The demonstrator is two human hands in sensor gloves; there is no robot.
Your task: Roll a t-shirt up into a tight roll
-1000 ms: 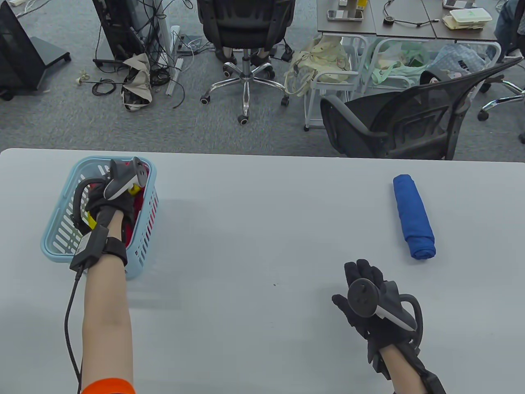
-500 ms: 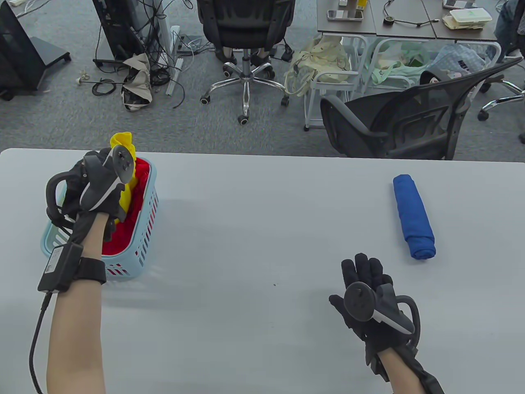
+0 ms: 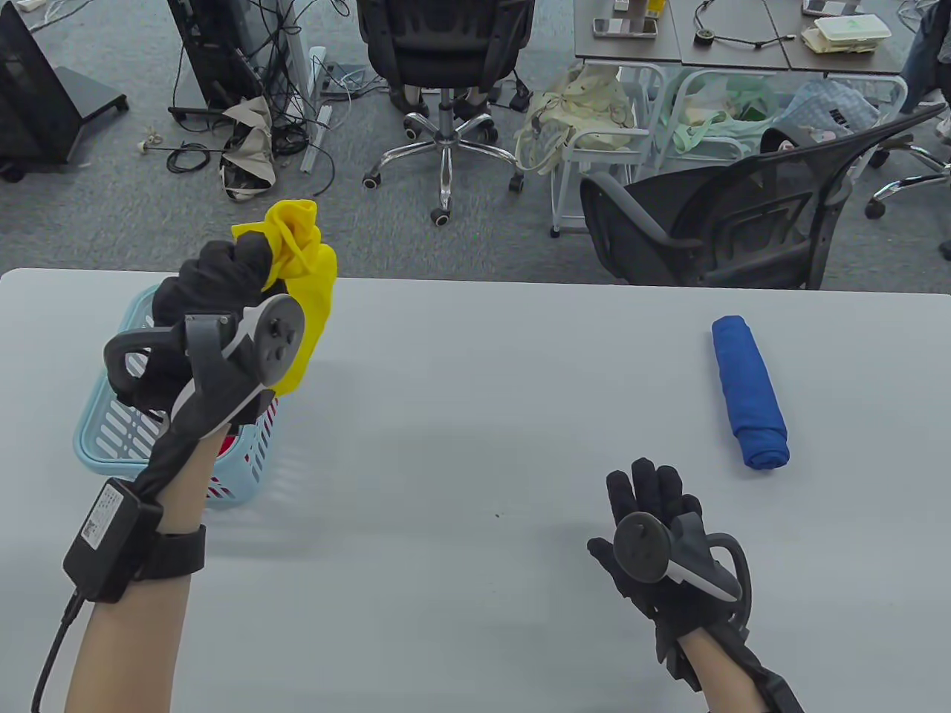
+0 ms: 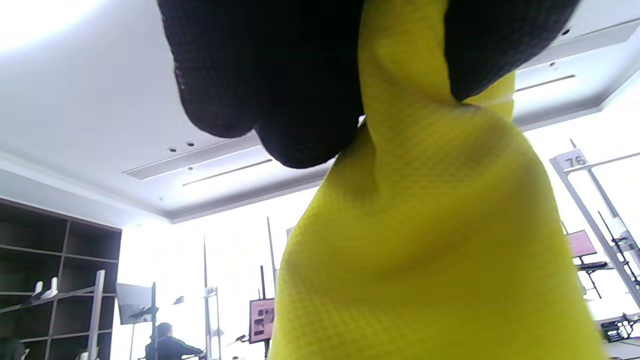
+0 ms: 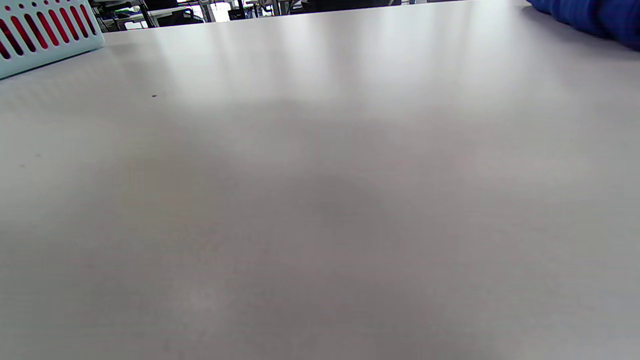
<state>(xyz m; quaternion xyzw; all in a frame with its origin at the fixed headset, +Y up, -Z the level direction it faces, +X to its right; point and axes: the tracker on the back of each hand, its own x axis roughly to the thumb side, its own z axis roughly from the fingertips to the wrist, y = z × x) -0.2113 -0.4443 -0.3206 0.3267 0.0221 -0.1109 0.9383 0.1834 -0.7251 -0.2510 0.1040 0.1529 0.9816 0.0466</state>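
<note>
Left hand (image 3: 215, 297) is clenched round a bunched yellow t-shirt (image 3: 304, 290) lifted clear of the basket (image 3: 111, 438) for spreading, while the right hand (image 3: 654, 535) is held flat, fingers straight, empty.

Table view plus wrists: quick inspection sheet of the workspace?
Surface: grey table, bare in the middle.
Job's things: yellow t-shirt lifted above the blue basket; red cloth inside; blue roll lying at right.
Clutter: nothing seen on the table.
Grippers: left hand grips the yellow t-shirt; right hand open, holding nothing.
Cables: glove lead at left wrist.
Surroundings: office chairs, floor wiring.
</note>
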